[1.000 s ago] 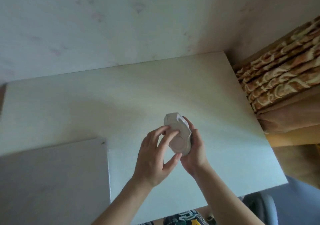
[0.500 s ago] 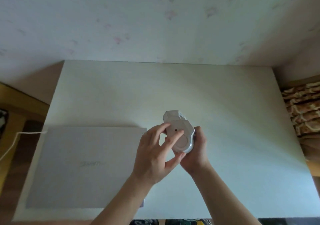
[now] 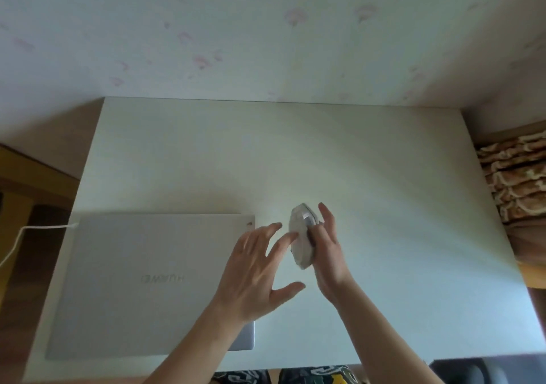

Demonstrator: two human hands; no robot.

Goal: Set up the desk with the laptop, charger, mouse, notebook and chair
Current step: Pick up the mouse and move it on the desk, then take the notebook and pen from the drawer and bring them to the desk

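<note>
A white mouse (image 3: 301, 236) is held on its side above the white desk (image 3: 369, 177), gripped by my right hand (image 3: 328, 253) with fingers along its far side. My left hand (image 3: 254, 277) hovers beside it with fingers spread, fingertips close to the mouse and holding nothing. A closed silver laptop (image 3: 141, 283) lies flat on the desk's left front part. A white charger cable (image 3: 17, 242) runs from the laptop's left rear corner off the desk.
The desk stands against a pale wall (image 3: 266, 29). A patterned brown fabric (image 3: 520, 182) lies beyond the desk's right edge. A grey chair part (image 3: 472, 372) shows at the bottom right. Brown floor and a yellow object lie to the left.
My left hand has let go of the mouse and opened. The right hand has turned the mouse onto its side. The view has swung left, showing the whole laptop.
</note>
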